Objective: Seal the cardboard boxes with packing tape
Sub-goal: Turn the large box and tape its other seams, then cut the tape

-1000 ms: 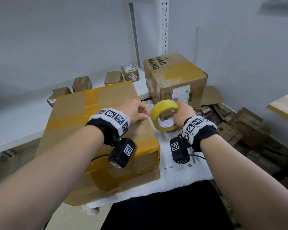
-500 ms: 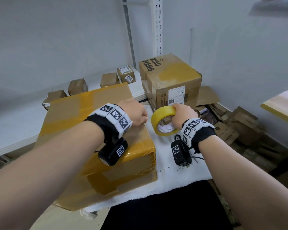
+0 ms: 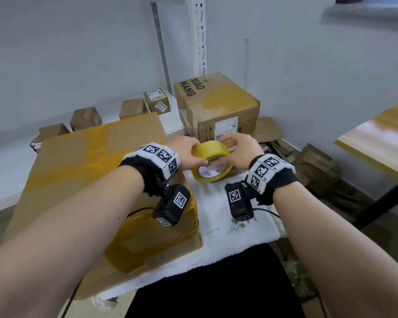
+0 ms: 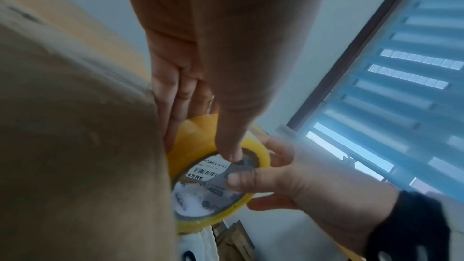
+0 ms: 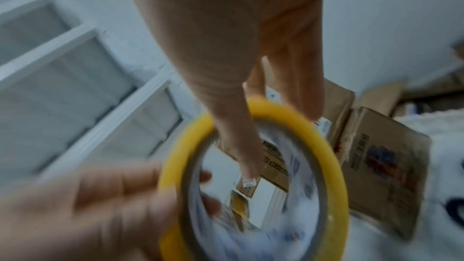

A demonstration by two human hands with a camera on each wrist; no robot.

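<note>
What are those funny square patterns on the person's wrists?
Each bare forearm wears a black wrist wrap with a white band of black-and-white square code tags; the right has one too. A small black camera box with its own tag hangs under each wrist, trailing a thin black cable.

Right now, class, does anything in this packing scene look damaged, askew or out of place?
Yes. Flattened, torn cardboard scraps lie heaped on the floor at the right, and the big box carries patchy, overlapping yellow tape.

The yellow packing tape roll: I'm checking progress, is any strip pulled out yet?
Apparently not. The yellow packing tape roll is gripped by the left hand and right hand; no strip shows.
</note>
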